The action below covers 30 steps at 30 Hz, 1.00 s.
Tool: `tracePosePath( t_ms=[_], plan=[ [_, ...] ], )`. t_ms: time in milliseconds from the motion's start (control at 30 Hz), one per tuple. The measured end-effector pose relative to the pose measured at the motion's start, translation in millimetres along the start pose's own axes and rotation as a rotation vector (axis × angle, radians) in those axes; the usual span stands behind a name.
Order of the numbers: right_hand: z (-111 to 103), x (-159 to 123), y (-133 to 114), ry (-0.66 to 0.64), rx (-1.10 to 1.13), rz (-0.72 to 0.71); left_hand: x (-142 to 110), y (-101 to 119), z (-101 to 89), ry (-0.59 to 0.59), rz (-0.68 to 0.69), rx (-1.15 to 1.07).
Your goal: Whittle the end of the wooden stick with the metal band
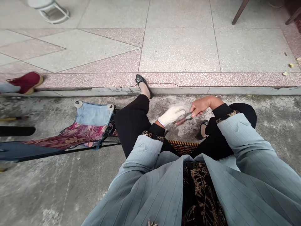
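My left hand [172,115] wears a white knitted glove with its fingers stretched to the right and slightly bent. I see nothing held in it, though a pale blur lies along its upper edge. My right hand [200,105] is bare and closed around one end of a short brown stick [180,121] with a band of metal wire [188,116] wound round it. The stick's free end points down and left, just below the gloved fingers. Whether the glove touches it, I cannot tell.
Between my legs is a woven seat edge [183,145]. A low folding chair of denim and flowered cloth [80,131] stands at my left. Ahead runs a raised tiled step [178,80], where my left shoe [144,84] rests. Another person's red shoe [27,82] is at far left.
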State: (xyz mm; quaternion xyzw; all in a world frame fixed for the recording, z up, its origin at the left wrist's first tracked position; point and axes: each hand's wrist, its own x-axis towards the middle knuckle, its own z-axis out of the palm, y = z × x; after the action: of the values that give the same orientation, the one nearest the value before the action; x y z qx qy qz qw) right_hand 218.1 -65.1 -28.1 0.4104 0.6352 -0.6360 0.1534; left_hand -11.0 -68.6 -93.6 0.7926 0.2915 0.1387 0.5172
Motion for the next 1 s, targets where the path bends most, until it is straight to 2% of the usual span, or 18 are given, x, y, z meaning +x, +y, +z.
tracePosePath(
  t_ms=[67,133,200,300,467,533,633,767,867,933,1000],
  plan=[
    [-3.4,-10.5,-1.7,0.062,0.109,-0.163,0.3,-0.3,0.3,0.091,-0.026,-0.119],
    [-7.4,-17.7,-1.3,0.234,0.311,-0.33,0.5,-0.3,1.5,0.143,-0.065,-0.159],
    [-10.9,-19.2,1.5,0.445,0.52,-0.412,1.0,-0.1,3.3,0.107,-0.093,-0.113],
    [-14.1,-12.4,7.2,0.659,0.723,-0.378,3.4,-0.2,8.6,0.006,-0.129,0.01],
    [-15.0,-3.3,9.5,0.771,0.73,-0.246,7.0,-2.1,20.4,-0.138,-0.12,0.099],
    [-15.5,-4.7,8.8,0.799,0.682,-0.201,5.7,-1.2,22.2,-0.141,-0.079,0.102],
    [-18.9,-9.7,10.0,0.84,0.584,-0.141,1.5,3.2,20.2,-0.058,-0.049,0.122],
    [-24.5,-12.2,13.5,0.854,0.34,-0.035,-3.2,9.5,13.7,0.018,-0.037,0.219],
    [-21.2,-4.2,12.1,0.807,-0.025,0.177,-5.1,10.3,8.2,0.045,-0.009,0.346],
    [-14.5,4.3,9.6,0.679,-0.227,0.315,-6.0,8.8,3.3,0.056,-0.006,0.445],
    [-7.4,10.3,7.1,0.373,-0.281,0.329,-6.8,6.5,-2.5,0.056,-0.013,0.505]
  ],
)
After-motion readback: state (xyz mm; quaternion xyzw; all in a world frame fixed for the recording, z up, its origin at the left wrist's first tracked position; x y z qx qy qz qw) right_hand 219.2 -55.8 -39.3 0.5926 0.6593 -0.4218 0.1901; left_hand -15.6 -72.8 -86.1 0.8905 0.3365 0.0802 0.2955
